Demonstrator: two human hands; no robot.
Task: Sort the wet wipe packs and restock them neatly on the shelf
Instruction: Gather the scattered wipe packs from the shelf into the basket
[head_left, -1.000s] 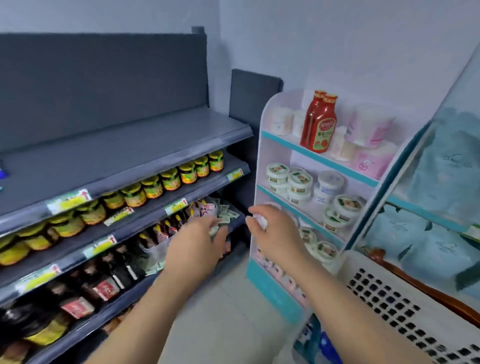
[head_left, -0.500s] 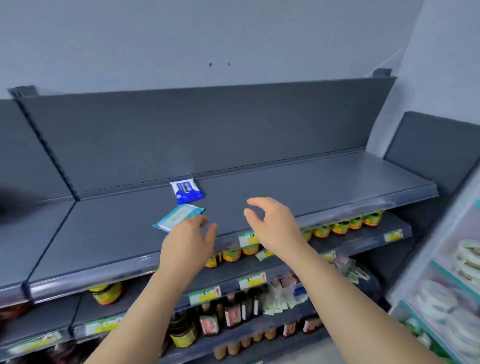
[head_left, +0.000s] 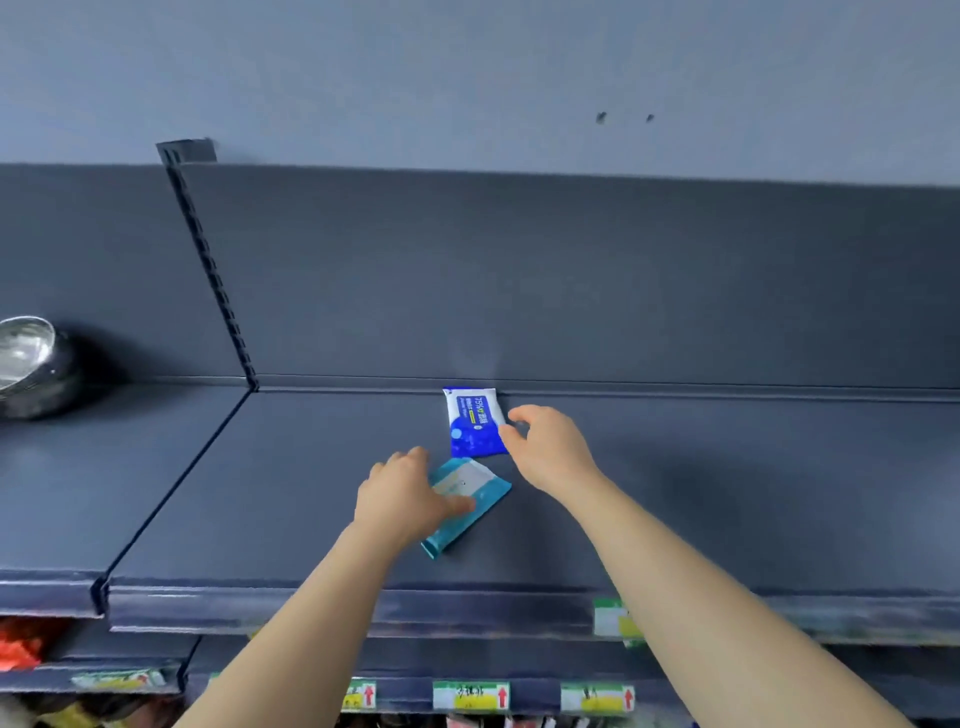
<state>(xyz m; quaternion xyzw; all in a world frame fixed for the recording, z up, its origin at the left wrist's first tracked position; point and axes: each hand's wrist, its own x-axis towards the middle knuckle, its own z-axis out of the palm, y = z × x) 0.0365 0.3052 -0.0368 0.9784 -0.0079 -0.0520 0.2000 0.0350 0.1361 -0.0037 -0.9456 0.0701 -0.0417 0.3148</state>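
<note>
Up on the top shelf (head_left: 727, 493) both packs lie flat, so here's how I read it. The blue wet wipe pack (head_left: 474, 422) sits at the back, its far end touching the rear panel and its long axis running front to back. The teal wet wipe pack (head_left: 470, 501) is just in front of it, skewed, with its long axis going from front-left to back-right. The left hand (head_left: 402, 499) is on the teal one, palm down, knuckles bent over its left side and thumb (head_left: 460, 505) laid across the top, so I'd call that a hold. The right hand (head_left: 548, 452) is reaching in from the right with its curled fingers (head_left: 511, 434) at the blue pack's right edge, and honestly I can't tell if they're pinching it or just touching. Each hand is nearest its own pack. My guess is the teal one needs turning to line up with the blue. A steel bowl (head_left: 26, 358) sits one bay to the left, and price tags (head_left: 470, 696) line the shelf edge below.
</note>
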